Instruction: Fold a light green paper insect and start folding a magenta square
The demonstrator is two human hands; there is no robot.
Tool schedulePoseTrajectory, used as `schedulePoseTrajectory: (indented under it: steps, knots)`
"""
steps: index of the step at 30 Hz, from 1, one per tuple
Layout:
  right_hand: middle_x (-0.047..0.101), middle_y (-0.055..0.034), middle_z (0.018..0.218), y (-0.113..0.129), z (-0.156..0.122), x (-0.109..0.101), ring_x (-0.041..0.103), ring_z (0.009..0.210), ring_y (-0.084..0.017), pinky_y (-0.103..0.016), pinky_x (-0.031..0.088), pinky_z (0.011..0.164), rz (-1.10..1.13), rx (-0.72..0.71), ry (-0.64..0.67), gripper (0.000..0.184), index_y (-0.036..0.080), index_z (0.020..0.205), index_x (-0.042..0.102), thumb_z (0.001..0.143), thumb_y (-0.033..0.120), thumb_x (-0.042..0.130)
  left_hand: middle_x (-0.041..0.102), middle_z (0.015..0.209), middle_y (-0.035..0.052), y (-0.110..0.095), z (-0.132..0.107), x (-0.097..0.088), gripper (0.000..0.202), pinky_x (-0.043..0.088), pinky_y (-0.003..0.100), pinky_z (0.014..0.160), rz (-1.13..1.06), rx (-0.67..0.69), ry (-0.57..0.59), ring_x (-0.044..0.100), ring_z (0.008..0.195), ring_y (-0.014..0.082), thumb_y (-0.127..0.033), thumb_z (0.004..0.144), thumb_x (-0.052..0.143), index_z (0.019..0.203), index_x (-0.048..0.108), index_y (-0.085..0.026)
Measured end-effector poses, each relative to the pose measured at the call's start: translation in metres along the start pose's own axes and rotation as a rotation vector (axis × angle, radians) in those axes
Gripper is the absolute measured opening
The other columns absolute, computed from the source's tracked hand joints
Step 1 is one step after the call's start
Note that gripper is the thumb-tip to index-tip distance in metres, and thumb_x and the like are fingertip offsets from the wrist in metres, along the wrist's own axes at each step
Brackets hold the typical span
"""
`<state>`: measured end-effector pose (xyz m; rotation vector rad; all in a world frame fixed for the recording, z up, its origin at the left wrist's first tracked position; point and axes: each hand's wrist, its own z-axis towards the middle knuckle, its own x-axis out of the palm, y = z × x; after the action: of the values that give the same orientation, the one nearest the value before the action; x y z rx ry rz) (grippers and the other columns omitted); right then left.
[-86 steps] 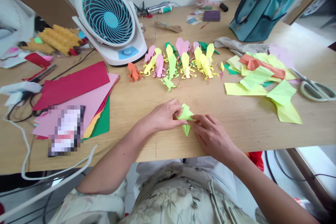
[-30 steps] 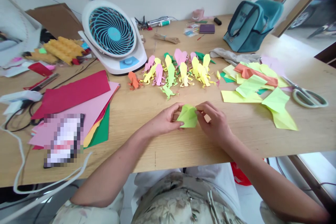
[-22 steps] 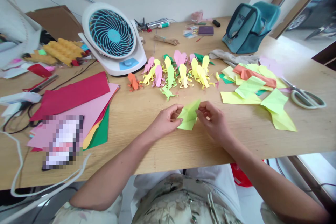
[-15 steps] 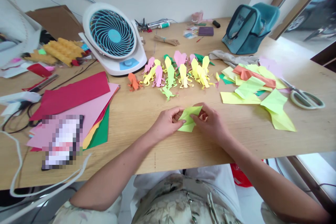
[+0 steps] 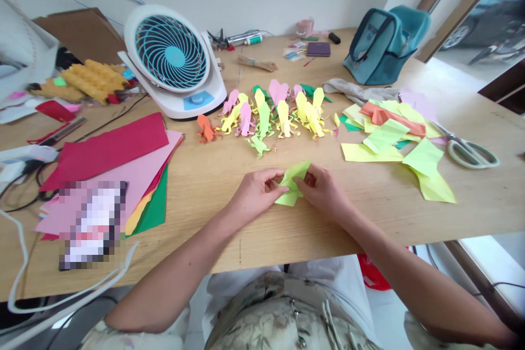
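Between my two hands is a creased sheet of yellow-green paper (image 5: pixel 292 183), held just above the wooden table (image 5: pixel 262 238). My left hand (image 5: pixel 259 190) pinches its left edge between thumb and fingers. On the other side my right hand (image 5: pixel 322 188) grips the right edge, the thumb lying on the paper's face. The fingertips behind the sheet are partly hidden. Just beyond my hands stand several folded paper figures in yellow, pink, green and orange; nearest is a light green paper figure (image 5: pixel 259 145).
Loose paper pieces (image 5: pixel 383 136) and scissors (image 5: pixel 471 153) lie to the right. Coloured sheets (image 5: pixel 110 147) are stacked at left, near a white fan (image 5: pixel 174 60). At the back right sits a teal bag (image 5: pixel 375 49). A white cable (image 5: pixel 25 251) crosses the front left edge.
The paper has bent and tilted between my fingers, its right part now folded more upright. My right hand has turned slightly inward. The whole view has shifted a little.
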<state>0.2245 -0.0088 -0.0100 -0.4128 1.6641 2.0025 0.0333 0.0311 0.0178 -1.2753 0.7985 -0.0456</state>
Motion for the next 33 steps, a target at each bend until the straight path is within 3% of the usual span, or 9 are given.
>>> schedulePoseTrajectory:
  steps: [7,15,26,33]
  knots:
    - [0.047,0.0051,0.062,-0.001,0.0,0.0,0.039,0.055,-0.01,-0.024,0.03,0.053,-0.023,0.009,0.041,0.017,0.021,0.07,0.046,0.081,0.026,0.058,0.072,0.106,0.003,-0.006,-0.004,0.0,0.04,0.048,0.029,0.081,0.171,0.009,0.04,0.065,0.092,0.0197,-0.016,0.072,0.077,0.111,0.068,-0.021]
    - [0.047,0.0047,0.063,0.005,0.002,0.0,0.04,0.057,-0.01,-0.024,0.03,0.054,-0.075,0.037,0.081,0.014,0.021,0.07,0.049,0.078,0.024,0.058,0.065,0.094,0.0025,0.001,-0.004,0.009,0.027,0.047,0.032,0.083,0.248,0.08,-0.036,0.06,0.087,0.0185,-0.007,0.075,0.066,0.099,0.062,-0.019]
    - [0.046,0.0048,0.062,0.009,0.003,0.0,0.041,0.057,-0.011,-0.025,0.03,0.054,-0.091,0.032,0.065,0.011,0.021,0.07,0.046,0.078,0.021,0.054,0.062,0.09,0.0018,0.006,-0.003,0.019,0.029,0.046,0.031,0.079,0.216,0.087,-0.039,0.057,0.082,0.0173,0.0,0.073,0.051,0.093,0.061,-0.019]
    - [0.04,0.0073,0.057,0.004,0.006,-0.002,0.039,0.053,-0.01,-0.023,0.028,0.05,0.011,0.073,0.042,0.014,0.022,0.071,0.044,0.077,0.022,0.056,0.063,0.094,0.0034,0.003,-0.005,0.02,0.033,0.046,0.032,0.084,0.263,0.149,-0.062,0.057,0.086,0.0182,0.001,0.075,0.048,0.1,0.06,-0.018]
